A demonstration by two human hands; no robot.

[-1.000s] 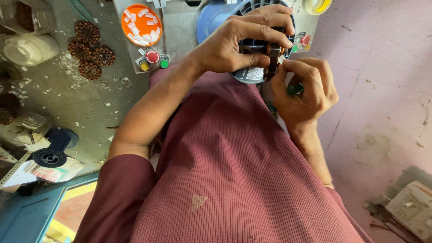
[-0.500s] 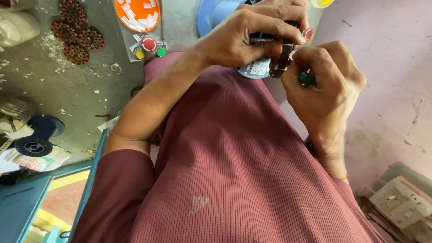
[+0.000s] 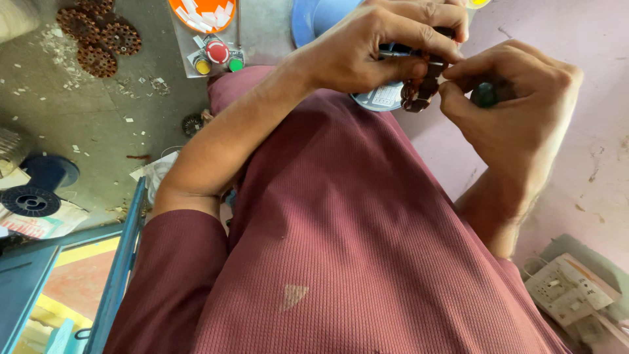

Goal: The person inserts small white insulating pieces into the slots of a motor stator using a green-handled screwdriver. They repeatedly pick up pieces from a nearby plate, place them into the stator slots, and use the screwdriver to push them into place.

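Left hand (image 3: 377, 46): raised at the top of the view, fingers curled and clamped over a small dark metal part (image 3: 422, 85), thumb pressed along its underside.
Right hand (image 3: 517, 98): just beside the left, fingertips pinched at the same metal part; closed around a dark green tool handle (image 3: 485, 95) that peeks out between thumb and forefinger.
Hands together: touching at the fingertips, both gripping, meeting over the part.
Metal part: brownish-black, notched, hanging between the two sets of fingertips, in front of a round blue-grey disc (image 3: 383, 98); finer shape too small to tell.
Blue-grey disc: below the left palm, mostly hidden by the fingers, pale label on its face.
Blue round plate (image 3: 314, 19): behind the left wrist, at the top edge of the view.
Worktop (image 3: 98, 118): grey, gritty, strewn with pale scraps, on the left side.
Rusty toothed wheels (image 3: 98, 39): clustered near the worktop's far left corner.
Button box (image 3: 216, 56): red, yellow and green round buttons, just beside an orange disc (image 3: 203, 13) at the far edge.
Black spool (image 3: 29, 200): flat on papers near the worktop's left edge.
Maroon shirt (image 3: 341, 249): ribbed, filling the lower middle.
White socket strip (image 3: 570, 288): on the floor, lower right corner.
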